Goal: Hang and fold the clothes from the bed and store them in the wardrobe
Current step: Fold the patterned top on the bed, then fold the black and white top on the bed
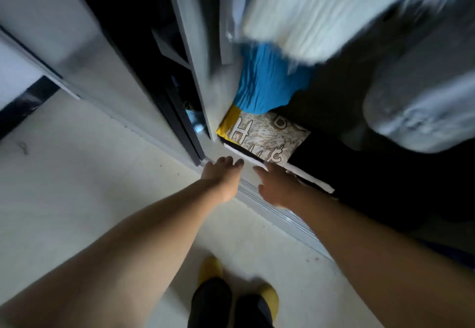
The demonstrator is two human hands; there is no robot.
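Note:
I look steeply down at the foot of the open wardrobe (195, 75). Clothes hang above its floor: a whitish garment (308, 11), a blue one (267, 81) under it and a pale grey-blue one (421, 101) at the right. On the wardrobe floor lies a patterned beige cushion (270, 135) with a yellow edge, on top of a black and white folded item (311, 177). My left hand (222, 173) reaches down beside the door edge, fingers straight, holding nothing. My right hand (276, 186) stretches toward the black and white item, its fingertips at the item's white edge.
The grey sliding door track (277, 212) runs diagonally along the pale floor (90, 173). A grey wardrobe door panel (77, 45) stands at the left. My feet in yellow slippers (210, 268) are on the floor below. The inside of the wardrobe at the right is dark.

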